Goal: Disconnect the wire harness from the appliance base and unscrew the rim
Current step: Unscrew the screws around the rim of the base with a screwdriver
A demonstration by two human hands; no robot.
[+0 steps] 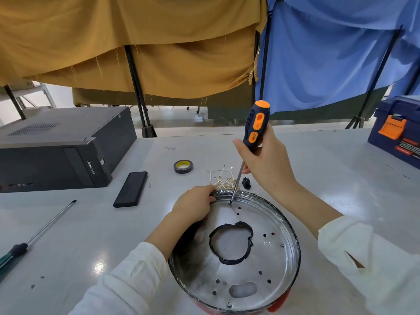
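We read "lenovo" on the front of the dark grey desktop computer case (61, 144) lying at the left of the pale grey bench (329, 160); the print on the orange label of the black-and-orange screwdriver (248, 142) is too small to read. The round, shiny metal appliance base (241, 246), shallow like a pan and pierced with small holes and a black-edged central opening, sits near the bench's front edge. Our left hand (193, 206) curls its fingers over the far-left black rim (293, 235), gripping it. Our right hand (266, 160) wraps its fingers round the screwdriver handle, the steel tip resting on a screw just inside the far rim. Just behind the base lies a white wire harness with brass terminals (223, 179). A roll of black tape (183, 166), a flat black rectangular bar (130, 189), a long green-handled screwdriver (34, 237) and a blue toolbox with an orange latch (396, 128) lie around.
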